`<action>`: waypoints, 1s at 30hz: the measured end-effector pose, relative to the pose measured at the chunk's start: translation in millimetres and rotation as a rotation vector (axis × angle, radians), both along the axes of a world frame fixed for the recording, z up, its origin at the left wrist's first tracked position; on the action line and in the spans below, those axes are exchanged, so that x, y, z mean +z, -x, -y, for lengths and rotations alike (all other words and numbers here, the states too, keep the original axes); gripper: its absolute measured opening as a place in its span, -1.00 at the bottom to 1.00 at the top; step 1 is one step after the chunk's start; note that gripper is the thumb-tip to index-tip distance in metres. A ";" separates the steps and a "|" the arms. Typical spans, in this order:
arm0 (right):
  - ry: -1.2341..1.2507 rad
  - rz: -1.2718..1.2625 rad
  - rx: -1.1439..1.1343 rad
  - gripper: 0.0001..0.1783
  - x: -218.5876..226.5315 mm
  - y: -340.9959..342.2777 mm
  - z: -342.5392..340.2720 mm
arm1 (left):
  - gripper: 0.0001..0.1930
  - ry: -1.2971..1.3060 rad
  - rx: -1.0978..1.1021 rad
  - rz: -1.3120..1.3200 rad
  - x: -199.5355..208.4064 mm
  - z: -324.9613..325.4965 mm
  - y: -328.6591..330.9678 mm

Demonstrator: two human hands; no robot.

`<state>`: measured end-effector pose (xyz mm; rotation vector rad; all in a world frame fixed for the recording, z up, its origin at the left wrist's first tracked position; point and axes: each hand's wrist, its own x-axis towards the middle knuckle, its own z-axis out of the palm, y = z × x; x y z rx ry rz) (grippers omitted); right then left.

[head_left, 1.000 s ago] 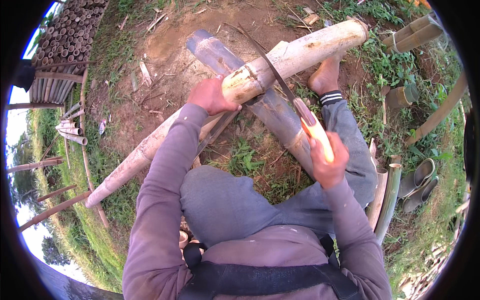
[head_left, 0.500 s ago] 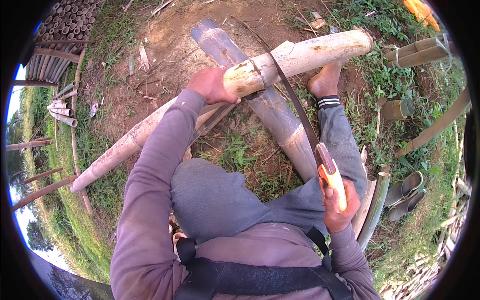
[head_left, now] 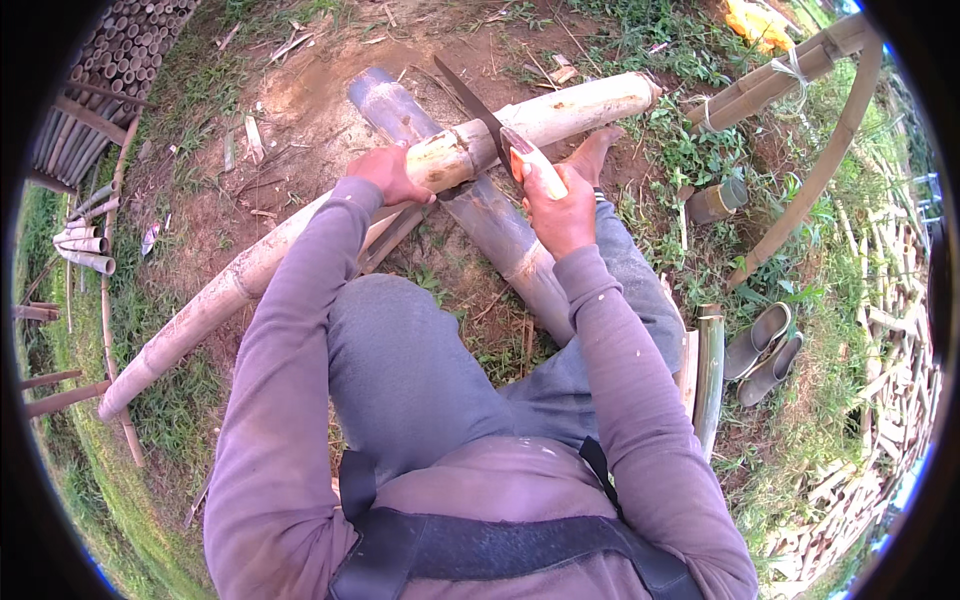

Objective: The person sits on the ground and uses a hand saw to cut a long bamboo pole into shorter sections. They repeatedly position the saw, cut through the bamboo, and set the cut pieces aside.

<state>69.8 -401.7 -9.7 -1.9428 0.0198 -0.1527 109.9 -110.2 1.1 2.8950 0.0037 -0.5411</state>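
Note:
A thick pale bamboo pole point(head_left: 232, 285) slants from the lower left up to the right, lying across a darker bamboo piece point(head_left: 500, 235). My left hand point(head_left: 385, 172) is closed over the pale pole, left of a dark-stained joint. In my right hand point(head_left: 562, 208) is the orange and white handle of a hand saw point(head_left: 470, 100). Its dark blade crosses the pole just right of that joint, tip pointing away from me. How deep the teeth sit in the bamboo cannot be seen. My bare foot point(head_left: 595, 150) is beside the pole's right part.
Rubber boots point(head_left: 770, 365) stand at right near a green bamboo length point(head_left: 709, 370). Cut bamboo is stacked point(head_left: 130, 45) at upper left. Split pieces point(head_left: 880, 400) lie heaped at far right. A tied bamboo rail point(head_left: 770, 80) is at upper right, a short bamboo stub point(head_left: 715, 200) below it.
My right hand has pushed the saw forward and away, bringing its handle close to the pole. My left hand stays on the bamboo. The whole view has shifted slightly.

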 end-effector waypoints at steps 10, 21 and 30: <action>-0.265 -0.023 0.108 -0.64 12.3 24.3 17.4 | -0.06 0.006 -0.062 0.085 2.1 -1.7 21.6; 0.030 -0.053 0.177 -0.70 81.9 11.1 3.6 | -0.07 -0.023 -0.029 0.112 -4.1 -15.0 30.7; 0.021 -0.137 0.165 -0.69 95.2 39.0 47.0 | -0.07 -0.037 -0.028 0.067 -12.2 -12.5 28.7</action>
